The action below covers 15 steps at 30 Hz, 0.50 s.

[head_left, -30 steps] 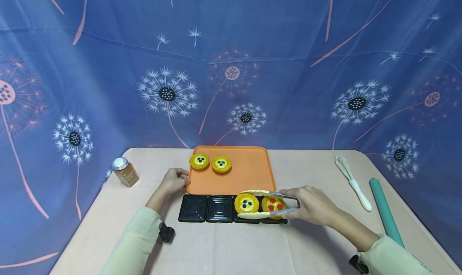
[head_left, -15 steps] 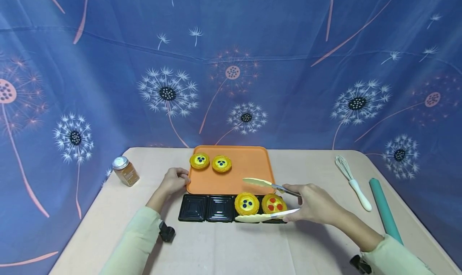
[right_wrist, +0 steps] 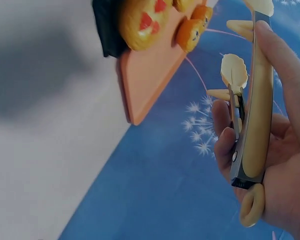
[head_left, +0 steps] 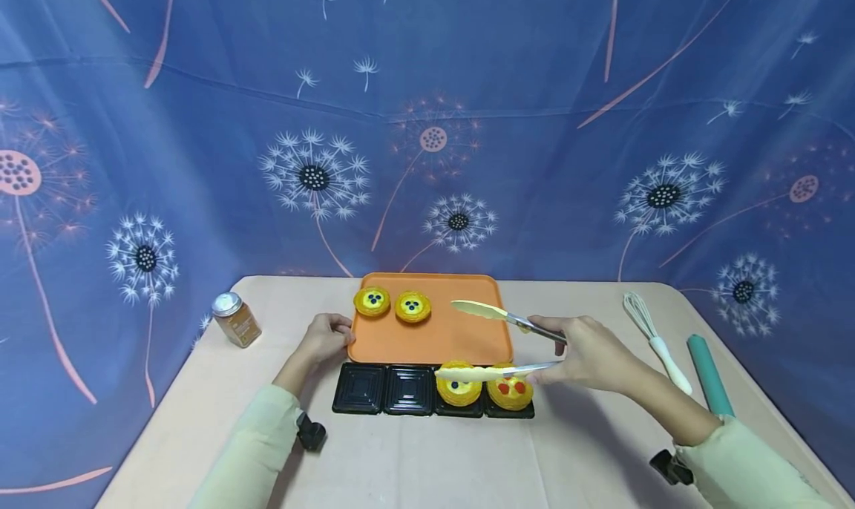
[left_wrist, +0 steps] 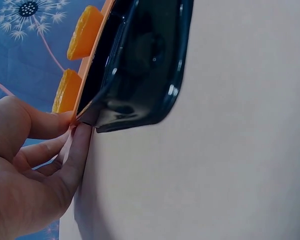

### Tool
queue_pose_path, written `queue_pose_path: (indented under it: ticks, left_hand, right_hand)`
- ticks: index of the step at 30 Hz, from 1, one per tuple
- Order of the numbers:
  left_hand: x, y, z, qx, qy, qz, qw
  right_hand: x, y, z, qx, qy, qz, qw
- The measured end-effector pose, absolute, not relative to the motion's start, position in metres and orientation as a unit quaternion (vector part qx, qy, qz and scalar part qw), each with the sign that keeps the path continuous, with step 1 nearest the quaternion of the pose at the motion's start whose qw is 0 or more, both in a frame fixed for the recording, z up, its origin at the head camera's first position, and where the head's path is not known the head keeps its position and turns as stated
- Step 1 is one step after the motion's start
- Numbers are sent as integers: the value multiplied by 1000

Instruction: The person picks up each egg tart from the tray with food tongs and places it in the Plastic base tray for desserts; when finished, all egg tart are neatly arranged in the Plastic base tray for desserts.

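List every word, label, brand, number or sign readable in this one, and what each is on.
Readable text: none.
Jar: pale marks like print on its side, too small and blurred to read.
Tongs, orange tray, black container: no lettering visible.

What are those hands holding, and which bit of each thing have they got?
The right hand holds the cream-tipped tongs by the handles. The left hand pinches the orange tray at its left edge, close to the near corner.
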<state>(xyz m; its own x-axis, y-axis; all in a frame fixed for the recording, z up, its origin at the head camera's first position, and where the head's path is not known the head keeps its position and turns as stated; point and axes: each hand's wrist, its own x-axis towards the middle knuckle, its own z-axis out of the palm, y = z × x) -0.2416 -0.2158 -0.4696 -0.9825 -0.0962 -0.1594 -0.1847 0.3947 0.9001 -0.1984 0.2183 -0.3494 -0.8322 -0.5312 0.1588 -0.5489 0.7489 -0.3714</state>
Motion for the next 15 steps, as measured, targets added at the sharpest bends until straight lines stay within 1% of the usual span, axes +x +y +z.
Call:
queue_pose_path:
  ticks: [4, 8, 15]
  left_hand:
    - [-241, -216, -470, -87, 834, 543, 38]
    - [-240, -215, -469, -86, 832, 548, 36]
    - [-241, -214, -468, -85, 832, 547, 35]
  right_hand:
    - [-214, 211, -345, 297, -933, 201, 35]
    - [-233, 200, -346, 299, -933, 200, 31]
    - [-264, 174, -359, 297, -935, 192, 21]
